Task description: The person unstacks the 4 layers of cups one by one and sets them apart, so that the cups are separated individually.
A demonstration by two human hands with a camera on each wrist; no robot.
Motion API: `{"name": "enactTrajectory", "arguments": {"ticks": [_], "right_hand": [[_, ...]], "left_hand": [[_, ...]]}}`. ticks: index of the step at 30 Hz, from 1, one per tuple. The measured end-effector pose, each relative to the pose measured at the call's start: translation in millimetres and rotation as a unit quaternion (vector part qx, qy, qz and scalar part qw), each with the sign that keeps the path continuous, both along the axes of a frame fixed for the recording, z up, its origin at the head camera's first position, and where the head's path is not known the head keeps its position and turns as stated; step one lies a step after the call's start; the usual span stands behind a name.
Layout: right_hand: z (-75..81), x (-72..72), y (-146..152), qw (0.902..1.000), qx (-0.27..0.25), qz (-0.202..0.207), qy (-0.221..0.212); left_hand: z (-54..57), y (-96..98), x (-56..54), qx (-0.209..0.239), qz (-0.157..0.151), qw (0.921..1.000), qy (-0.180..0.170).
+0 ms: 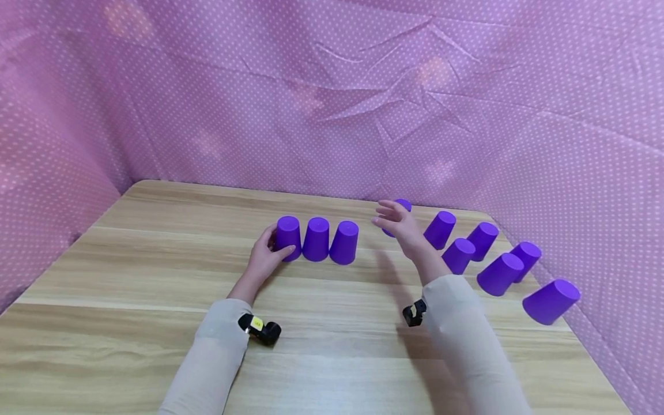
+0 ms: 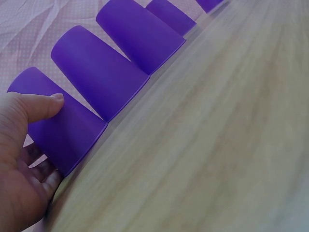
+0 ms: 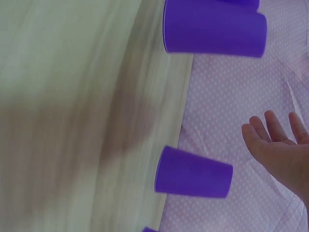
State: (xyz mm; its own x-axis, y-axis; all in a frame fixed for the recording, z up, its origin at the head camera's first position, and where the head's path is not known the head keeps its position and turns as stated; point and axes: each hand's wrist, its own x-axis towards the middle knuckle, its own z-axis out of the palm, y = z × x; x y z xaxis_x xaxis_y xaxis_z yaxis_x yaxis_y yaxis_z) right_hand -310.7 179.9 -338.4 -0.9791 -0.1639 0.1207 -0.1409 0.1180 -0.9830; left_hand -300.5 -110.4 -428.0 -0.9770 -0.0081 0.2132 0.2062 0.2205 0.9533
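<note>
Three purple cups stand upside down in a row touching or nearly touching near the table's middle. My left hand holds the leftmost purple cup, thumb across its near side and fingers round the back, as the left wrist view shows. Beside it are the middle cup and the right cup, its rim on the tabletop. My right hand is raised with its fingers extended and holds nothing. Partly hidden behind it in the head view is another purple cup, at the back of the table.
More upside-down purple cups stand to the right, among them a back cup, a middle one and a front one near the right edge. Pink dotted cloth hangs behind the wooden table. Each sleeve carries a black wrist camera.
</note>
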Motion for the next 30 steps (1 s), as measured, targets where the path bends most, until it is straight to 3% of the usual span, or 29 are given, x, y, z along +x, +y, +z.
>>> {"name": "enactTrajectory", "arguments": {"ticks": [14, 30], "right_hand": [[-14.7, 2.2, -31, 0.9953, 0.066, 0.058, -0.040], [-26.4, -1.5, -49, 0.9945, 0.083, 0.034, -0.053]], "left_hand": [[-1.4, -0.5, -1.0, -0.001, 0.000, 1.0000, -0.004], [1.4, -0.3, -0.6, 0.000, 0.001, 0.9999, -0.015]]}}
